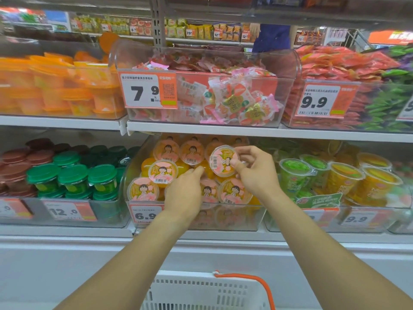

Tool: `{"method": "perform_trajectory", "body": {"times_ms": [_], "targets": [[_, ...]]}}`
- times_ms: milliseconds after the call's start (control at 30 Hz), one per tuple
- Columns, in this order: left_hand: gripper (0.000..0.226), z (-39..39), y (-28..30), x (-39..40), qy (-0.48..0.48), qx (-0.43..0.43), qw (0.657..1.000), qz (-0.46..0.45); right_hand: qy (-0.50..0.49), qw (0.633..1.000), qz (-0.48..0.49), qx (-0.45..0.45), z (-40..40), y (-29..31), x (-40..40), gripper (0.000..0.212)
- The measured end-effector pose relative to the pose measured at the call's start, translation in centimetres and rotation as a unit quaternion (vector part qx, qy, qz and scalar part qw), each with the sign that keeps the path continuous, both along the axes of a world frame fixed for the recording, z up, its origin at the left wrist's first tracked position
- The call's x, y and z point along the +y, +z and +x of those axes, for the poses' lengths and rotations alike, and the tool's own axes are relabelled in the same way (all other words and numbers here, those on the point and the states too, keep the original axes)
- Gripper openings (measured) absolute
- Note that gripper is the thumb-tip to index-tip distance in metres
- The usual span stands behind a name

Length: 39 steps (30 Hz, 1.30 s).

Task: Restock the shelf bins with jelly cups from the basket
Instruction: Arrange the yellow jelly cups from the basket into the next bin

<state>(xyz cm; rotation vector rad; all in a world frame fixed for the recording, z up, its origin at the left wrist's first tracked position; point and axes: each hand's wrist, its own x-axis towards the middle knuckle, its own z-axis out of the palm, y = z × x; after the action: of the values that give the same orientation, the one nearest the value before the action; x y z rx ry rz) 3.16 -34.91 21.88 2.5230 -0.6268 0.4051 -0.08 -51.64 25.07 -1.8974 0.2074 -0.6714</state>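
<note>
My right hand (254, 168) grips a pink-lidded jelly cup (223, 161) by its rim, tilted, above the clear shelf bin (259, 217) on the lower shelf. That bin holds several jelly cups with cartoon-girl lids, pink ones (163, 172) in front and orange ones (192, 152) behind. My left hand (185, 193) reaches into the same bin with its fingers down among the cups; whether it grips one is hidden. The white basket (201, 291) with an orange handle (263, 287) sits below, between my forearms, and its contents are out of sight.
A bin of green- and brown-lidded cups (71, 175) stands left, green and orange cups (335, 177) right. The upper shelf holds orange cups (55, 86), wrapped sweets (234, 99) and red packets (335, 63). A person in blue (271, 38) stands beyond the shelving.
</note>
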Motion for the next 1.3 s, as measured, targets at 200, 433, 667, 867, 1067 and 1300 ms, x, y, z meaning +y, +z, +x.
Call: {"method": "perform_trajectory", "body": {"times_ms": [200,433,667,867,1067,1300], "targets": [[0.049,0.0,-1.1,0.0,0.021,0.011,0.995,-0.094,0.032,0.998,-0.032,0.032,2.5,-0.4,1.7,0.015],[0.027,-0.4,-2.4,0.1,0.053,0.025,0.985,-0.161,0.034,0.994,-0.090,0.042,4.0,0.1,2.5,0.014],[0.037,-2.6,-3.3,0.7,0.029,-0.010,0.994,-0.104,0.131,0.979,-0.148,0.044,4.1,0.7,3.6,0.020],[0.052,-5.0,-4.4,1.2,0.040,-0.062,0.996,0.053,0.080,0.978,-0.193,0.015,4.6,0.3,5.2,0.022],[0.059,-5.3,-4.6,2.9,0.051,-0.090,0.982,0.156,0.077,0.966,-0.241,0.044,3.8,0.8,5.4,0.033],[0.055,-5.6,-4.5,4.0,0.033,-0.103,0.980,0.169,0.078,0.954,-0.277,0.077,3.4,0.7,5.1,0.035]]}}
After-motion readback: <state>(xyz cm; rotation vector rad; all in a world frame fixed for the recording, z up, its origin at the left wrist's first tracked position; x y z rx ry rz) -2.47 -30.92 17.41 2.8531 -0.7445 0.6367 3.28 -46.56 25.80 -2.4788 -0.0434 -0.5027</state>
